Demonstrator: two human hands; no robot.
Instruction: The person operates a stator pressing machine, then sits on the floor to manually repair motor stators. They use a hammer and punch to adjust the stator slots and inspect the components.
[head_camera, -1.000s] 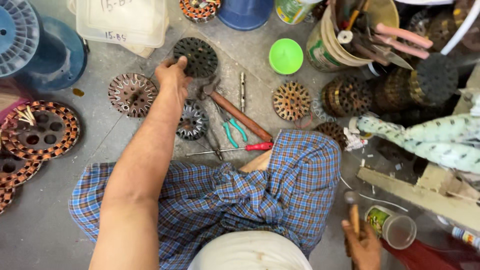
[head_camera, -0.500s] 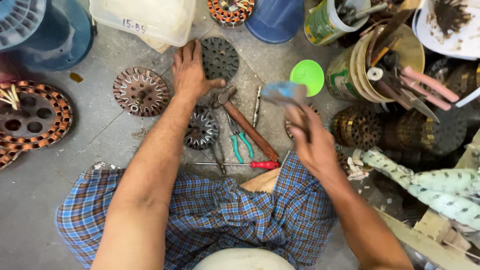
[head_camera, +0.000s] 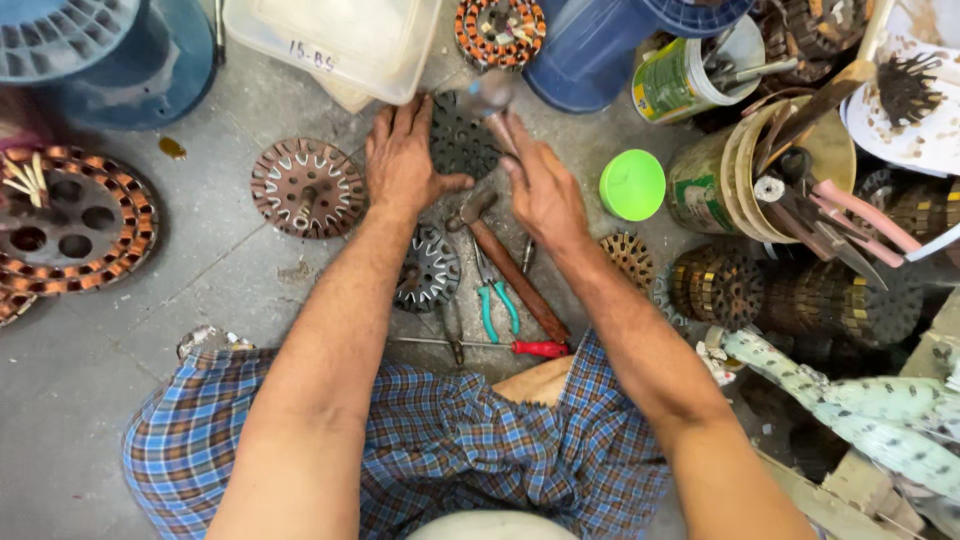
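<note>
A: What are the hands on?

B: The left hand lies flat, fingers spread wide, pressing the left edge of a dark toothed disc on the concrete floor. The right hand is closed around the handle of a small hammer, whose blurred metal head hangs just over the disc's upper right part.

A: And where is that disc, exactly?

B: Between the two hands, just below a clear plastic tub and a copper-wound stator.

A: Anything in the tub?

B: I can't tell; the walls are cloudy.

A: Other containers?

B: To the right, a blue bucket, contents hidden. Beside it a white pail with a green label holds metal rod-like tools. Further right, a tan bucket is crammed with pliers, pink-handled tools and a wooden stick. A green round lid lies near its base.

A: And on the floor nearer the person?

B: A second hammer with a wooden handle, teal-handled pliers, a red-handled screwdriver, and a silvery toothed disc partly under the left forearm. A rusty slotted disc sits left of the left hand, and stacked toothed cores lie right.
</note>
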